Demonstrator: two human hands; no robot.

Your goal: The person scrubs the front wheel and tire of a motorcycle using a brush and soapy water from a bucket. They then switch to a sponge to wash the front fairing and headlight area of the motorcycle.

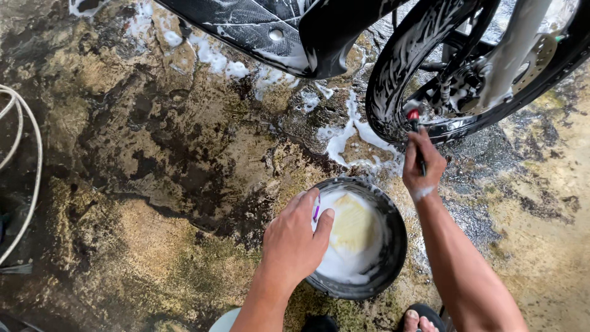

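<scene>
Head view is showing one person crouching over a wet, soap-streaked concrete floor, both bare hands working.

The right hand is closing around a slim dark-handled brush with a red tip, fingers wrapped tight on the handle, and is pressing the tip against the lower rim of the motorcycle wheel. The grip is sitting low on the handle, apparently so that the bristles are reaching into the narrow gap between tyre and rim. Foam is clinging to the wrist.

The left hand is resting on the near rim of a round black basin, thumb hooked inside and fingers curled over the edge, seemingly steadying it within reach. A small purple item is sitting pinched between the fingers; what it is cannot be told. Inside the basin, just right of the left hand, a yellow sponge is lying in white suds. The basin is standing between the two forearms, directly below the wheel.

Above the left hand, a dark foam-covered body panel is overhanging the floor. Far left of both hands, white hose loops are lying on the floor.

Count: one wheel, one brush, one basin, one sponge, one panel, and one sandalled foot showing below the right forearm.
</scene>
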